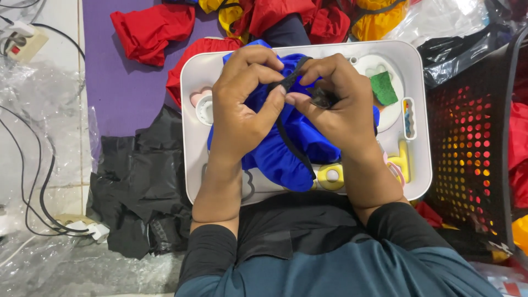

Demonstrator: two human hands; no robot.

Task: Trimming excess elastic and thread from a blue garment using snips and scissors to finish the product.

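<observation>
Head view, looking down on a seated person's lap. Nearest the camera are dark sleeves and a teal-and-black garment. On the lap lies a white plastic tray (pixel 192 165) with rounded corners; its surface is moulded with shallow shapes, among them a yellow ring-shaped piece (pixel 331 177) at the near edge and a green square pad (pixel 383 88) in a round recess at far right.

Above the middle of the tray, both hands work a bunched blue fabric item (pixel 286 148), smooth and slightly glossy, which rests on the tray and spills toward its near edge. The left hand (pixel 239 110) is curled, its thumb and forefinger pinching a narrow black strap (pixel 287 82) that runs from the fabric's far side down across its folds. The right hand (pixel 344 104) is likewise curled, fingertips pressed against the strap and against a small dark piece held in its fingers; what that piece is cannot be told. The two hands touch at the fingertips.

To the left, on the floor, lies crumpled black sheeting (pixel 143 181), matte and creased, beside clear plastic wrap (pixel 38 110) and black cables (pixel 33 181). To the right stands a black perforated plastic basket (pixel 473 154) with red fabric showing through its holes. Farther off, a purple mat (pixel 121 82) carries heaped red fabric (pixel 151 30) and yellow fabric (pixel 374 22).
</observation>
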